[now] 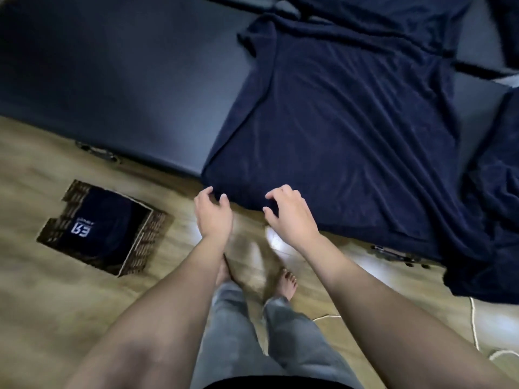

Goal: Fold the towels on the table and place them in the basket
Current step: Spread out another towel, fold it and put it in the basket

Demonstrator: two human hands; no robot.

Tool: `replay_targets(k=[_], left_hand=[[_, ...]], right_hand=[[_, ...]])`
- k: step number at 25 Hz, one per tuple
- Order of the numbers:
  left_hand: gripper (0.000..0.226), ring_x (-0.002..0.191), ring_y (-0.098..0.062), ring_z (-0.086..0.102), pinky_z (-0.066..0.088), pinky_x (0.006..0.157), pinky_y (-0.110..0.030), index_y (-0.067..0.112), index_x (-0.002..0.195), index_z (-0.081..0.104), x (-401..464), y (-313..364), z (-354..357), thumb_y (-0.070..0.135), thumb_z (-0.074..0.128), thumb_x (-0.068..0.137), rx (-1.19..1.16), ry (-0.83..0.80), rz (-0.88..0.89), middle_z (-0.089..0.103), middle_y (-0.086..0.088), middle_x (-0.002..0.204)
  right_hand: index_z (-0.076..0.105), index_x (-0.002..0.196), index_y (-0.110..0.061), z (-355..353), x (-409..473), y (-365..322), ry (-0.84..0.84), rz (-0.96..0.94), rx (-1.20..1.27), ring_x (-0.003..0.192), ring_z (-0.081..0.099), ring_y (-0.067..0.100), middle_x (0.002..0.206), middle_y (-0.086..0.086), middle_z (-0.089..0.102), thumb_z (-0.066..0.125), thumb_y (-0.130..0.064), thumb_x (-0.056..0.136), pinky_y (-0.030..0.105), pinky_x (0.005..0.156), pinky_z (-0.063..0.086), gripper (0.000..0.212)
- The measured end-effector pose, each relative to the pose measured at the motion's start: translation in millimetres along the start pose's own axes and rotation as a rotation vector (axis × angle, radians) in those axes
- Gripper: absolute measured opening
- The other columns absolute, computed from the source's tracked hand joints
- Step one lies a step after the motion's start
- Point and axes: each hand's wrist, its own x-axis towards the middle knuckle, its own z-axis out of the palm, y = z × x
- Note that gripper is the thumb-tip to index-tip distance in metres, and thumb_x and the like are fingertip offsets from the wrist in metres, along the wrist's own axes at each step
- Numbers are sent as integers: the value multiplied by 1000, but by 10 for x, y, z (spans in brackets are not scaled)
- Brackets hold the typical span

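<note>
A large navy towel [345, 127] lies spread over the dark table [118, 66], its near edge hanging over the table's front. My left hand [213, 216] hovers at the towel's near left corner, fingers loosely curled, holding nothing that I can see. My right hand [289, 214] rests on the near edge of the towel with bent fingers pressing the cloth. On the floor to the left stands a wicker basket [146, 242] with a folded dark towel bearing a white logo [98, 220] inside.
More navy cloth [494, 192] is heaped at the table's right end and hangs toward the floor. Another dark piece lies at the far top right. A white cord [474, 327] trails on the wooden floor. My bare feet stand below the hands.
</note>
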Motion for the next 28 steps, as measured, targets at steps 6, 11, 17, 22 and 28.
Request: replay_targets(k=[6,11,17,22,28], left_hand=[[67,130,-21,51,36,112,-32,19,142,34,675,21,-259,29,73,89,-142,-177,-175,46,-2,147],[54,89,-18,65,44,105,-53,24,95,52,821,-36,-188,67,59,62,-81,-378,-241,67,6,90],[49,81,-18,61,54,88,-44,6,88,67,1213,272,-646,53,55,84,-305,-314,-60,72,-16,90],[27,88,-17,73,57,80,-31,11,98,73,1781,1073,-1304,35,60,100,-458,-472,-94,77,-6,99],[35,91,-21,72,56,84,-39,18,109,72,1826,790,-1615,45,51,102,-521,-725,-377,77,0,96]], right_hand=[[54,141,-20,365,552,-692,-144,4,76,115,47,26,139,-3,51,52,-24,103,39,101,43,38],[58,139,-18,605,841,-975,-113,118,236,109,42,24,131,-6,51,40,-13,105,41,98,46,39],[54,143,-16,566,948,-1232,-9,-18,246,113,46,23,141,-2,54,62,-27,98,42,104,44,47],[34,155,-17,466,1390,-1879,77,-131,272,123,46,25,153,-1,43,76,-27,89,35,108,39,78],[66,131,-14,648,1487,-1919,175,-81,404,118,61,18,128,0,68,61,-19,100,36,102,48,32]])
